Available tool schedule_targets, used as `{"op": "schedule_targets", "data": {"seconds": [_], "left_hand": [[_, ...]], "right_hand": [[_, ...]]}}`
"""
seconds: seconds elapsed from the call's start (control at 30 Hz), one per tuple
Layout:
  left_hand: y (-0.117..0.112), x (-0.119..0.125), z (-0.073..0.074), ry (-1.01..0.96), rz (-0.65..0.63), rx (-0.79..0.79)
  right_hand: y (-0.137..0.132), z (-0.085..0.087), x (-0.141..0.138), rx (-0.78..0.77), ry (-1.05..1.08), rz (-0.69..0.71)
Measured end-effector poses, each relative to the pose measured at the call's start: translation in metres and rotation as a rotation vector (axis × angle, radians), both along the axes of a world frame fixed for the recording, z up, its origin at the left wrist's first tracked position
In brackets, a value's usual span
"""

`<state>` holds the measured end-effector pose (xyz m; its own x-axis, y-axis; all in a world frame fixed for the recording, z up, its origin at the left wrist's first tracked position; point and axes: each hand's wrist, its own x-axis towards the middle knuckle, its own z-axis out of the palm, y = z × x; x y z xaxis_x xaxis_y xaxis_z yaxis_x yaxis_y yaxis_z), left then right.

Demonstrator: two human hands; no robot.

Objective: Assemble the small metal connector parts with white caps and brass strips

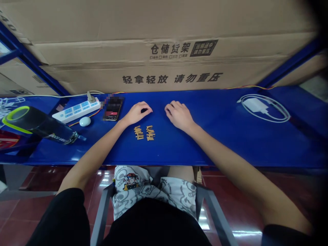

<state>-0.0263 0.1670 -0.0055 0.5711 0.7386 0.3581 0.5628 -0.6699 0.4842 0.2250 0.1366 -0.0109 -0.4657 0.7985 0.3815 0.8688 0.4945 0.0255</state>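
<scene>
Red tile floor (pixel 33 218) gleams beneath you. Ahead, on a blue steel shelf (pixel 225 150), a left cluster of tan strips (pixel 138 132) and a right cluster of tan strips (pixel 150 133) sit between your forearms. Your left hand (pixel 137 113) and your right hand (pixel 179 115) lie just beyond them, palms down, loosely curled, holding nothing. Cardboard cartons (pixel 164 51) fill the back.

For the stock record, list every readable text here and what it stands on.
Cardboard carton, upper line: "仓储货架"
Same carton, lower line: "轻拿轻放 请勿重压"
Black label on the carton: too small to read surely
Tick-box line under "仓储货架": too small
Dark bottle lettering: too blurred
Phone screen: too blurred
</scene>
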Motion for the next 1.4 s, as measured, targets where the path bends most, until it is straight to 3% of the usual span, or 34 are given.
{"op": "schedule_targets", "data": {"seconds": [0.37, 0.43, 0.53, 0.67, 0.77, 1.03, 1.4], "left_hand": [[0.000, -0.002, -0.008, 0.028, 0.034, 0.004], [-0.001, -0.001, -0.009, 0.076, 0.061, 0.014], [-0.003, 0.001, -0.009, 0.164, 0.074, 0.019], [-0.008, 0.004, -0.006, 0.284, 0.071, 0.014], [-0.010, 0.004, -0.006, 0.300, 0.076, 0.023], [-0.009, 0.004, -0.011, 0.307, 0.084, 0.056], [-0.014, 0.005, -0.005, 0.321, 0.080, 0.029]], "right_hand": [[0.013, 0.006, 0.040, -0.031, 0.020, -0.220], [0.009, 0.009, 0.032, -0.033, 0.093, -0.162], [0.003, 0.006, 0.009, -0.102, 0.218, 0.030], [0.002, -0.005, -0.011, -0.215, 0.190, 0.188], [0.005, -0.008, -0.011, -0.273, 0.163, 0.215], [0.004, -0.004, -0.010, -0.184, 0.119, 0.207], [0.004, -0.003, -0.002, -0.255, 0.082, 0.265]]}}
